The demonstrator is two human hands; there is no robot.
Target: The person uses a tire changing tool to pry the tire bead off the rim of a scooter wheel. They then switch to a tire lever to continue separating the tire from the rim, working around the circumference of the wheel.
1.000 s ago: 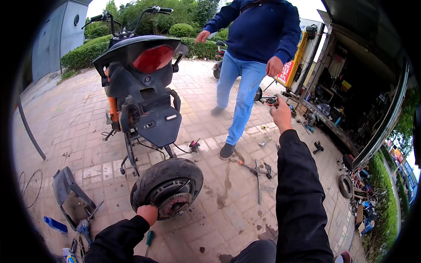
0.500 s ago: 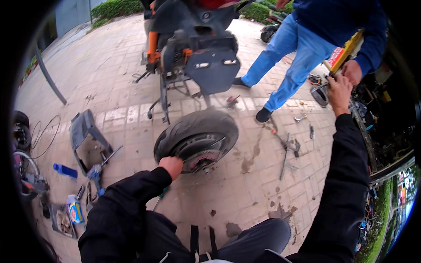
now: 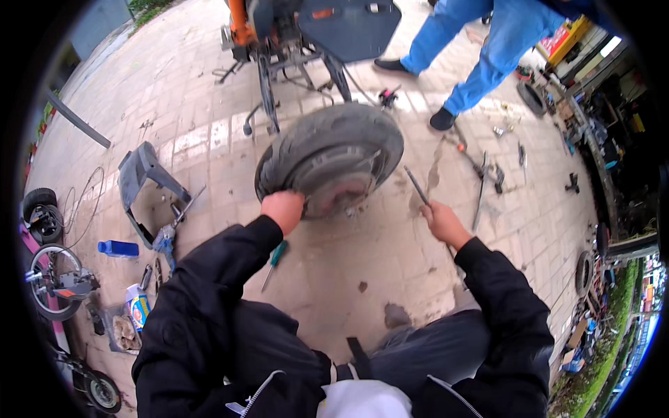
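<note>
In front of me a scooter wheel (image 3: pixel 327 143) with a black tyre stands tilted on the paving, its hub side toward me. My left hand (image 3: pixel 283 212) is closed in a fist at the tyre's near left edge; what it grips is hidden. To the right of the wheel, my right hand (image 3: pixel 446 221) wraps around a slim dark metal bar (image 3: pixel 415 184), whose far end points up and left toward the tyre. A screwdriver with a green handle (image 3: pixel 277 253) lies just below my left wrist.
Beyond the wheel stands a scooter (image 3: pixel 348 31); a person in jeans (image 3: pixel 481 52) is at its right. Loose tools (image 3: pixel 481 184) lie at the right. On the left are a grey plastic panel (image 3: pixel 143 184), a blue bottle (image 3: pixel 118 249) and a small bike (image 3: pixel 59 282).
My right hand has come down and left from beside the other person's hand, and now shows the metal bar. My left hand remains at the tyre's edge. The view has tilted downward.
</note>
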